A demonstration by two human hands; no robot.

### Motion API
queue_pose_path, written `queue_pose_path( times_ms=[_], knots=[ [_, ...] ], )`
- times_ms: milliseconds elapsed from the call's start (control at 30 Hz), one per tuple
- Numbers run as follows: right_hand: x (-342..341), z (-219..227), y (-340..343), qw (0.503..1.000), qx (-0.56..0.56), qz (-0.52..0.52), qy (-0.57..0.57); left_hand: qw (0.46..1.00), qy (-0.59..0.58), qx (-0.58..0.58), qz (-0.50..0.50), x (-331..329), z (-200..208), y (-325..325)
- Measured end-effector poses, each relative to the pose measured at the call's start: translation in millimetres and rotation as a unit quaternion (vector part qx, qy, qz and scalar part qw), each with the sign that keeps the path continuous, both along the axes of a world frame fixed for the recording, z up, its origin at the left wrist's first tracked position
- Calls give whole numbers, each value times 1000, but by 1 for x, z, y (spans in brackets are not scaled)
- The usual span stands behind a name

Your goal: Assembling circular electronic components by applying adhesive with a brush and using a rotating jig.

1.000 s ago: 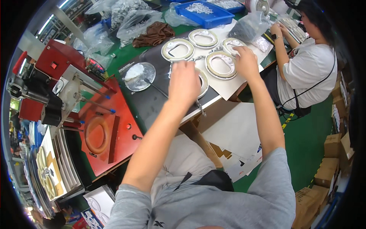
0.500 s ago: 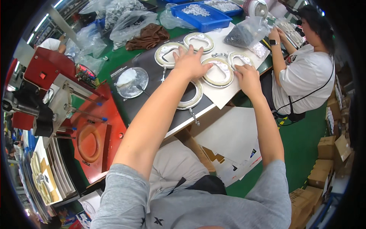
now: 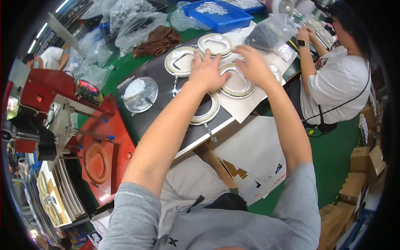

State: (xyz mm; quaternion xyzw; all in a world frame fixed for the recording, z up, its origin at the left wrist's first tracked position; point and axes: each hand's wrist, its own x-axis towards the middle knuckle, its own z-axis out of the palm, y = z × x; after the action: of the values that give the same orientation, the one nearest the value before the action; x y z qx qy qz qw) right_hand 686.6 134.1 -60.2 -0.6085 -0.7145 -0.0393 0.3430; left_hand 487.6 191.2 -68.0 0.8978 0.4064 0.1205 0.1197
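Taken from the person's left hand, a round clear plastic bag with white contents is seen at nine o'clock on the dark-topped counter, and a red metal press at eight. A crumpled brown cloth is placed at ten to eleven o'clock, a blue plastic tray of small white pieces at twelve, and a clear bag of dark contents at two. At three o'clock a co-worker in a white shirt is seated.

Five cream-and-white oval rings are spread around the hands, some on a white sheet; metal clasps are attached to at least two. The ring at six o'clock is partly covered by the left forearm, the one at three by the right wrist. Between the hands, one ring is overlapped by the left thumb. The left grip is spread wide; whether anything is pinched by the right hand's bent fingers cannot be told.
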Motion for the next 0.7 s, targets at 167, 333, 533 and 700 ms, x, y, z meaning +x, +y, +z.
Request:
queue_pose_path(
  times_ms=[167, 333, 533, 700],
  knots=[
    [-4, -17, 52, 989, -132, 0, -73, 993, -95, 44, 48, -3, -11, 13],
    [-12, 8, 39, 973, -158, -62, -156, 997, -13, 49, 66, -16, 13, 7],
    [-5, 9, 36, 967, -158, -115, -163, 998, -55, 6, 27, -5, 4, 21],
    [-1, 14, 34, 955, -182, -163, -169, 997, -63, 3, -48, 1, -1, 41]
  ],
)
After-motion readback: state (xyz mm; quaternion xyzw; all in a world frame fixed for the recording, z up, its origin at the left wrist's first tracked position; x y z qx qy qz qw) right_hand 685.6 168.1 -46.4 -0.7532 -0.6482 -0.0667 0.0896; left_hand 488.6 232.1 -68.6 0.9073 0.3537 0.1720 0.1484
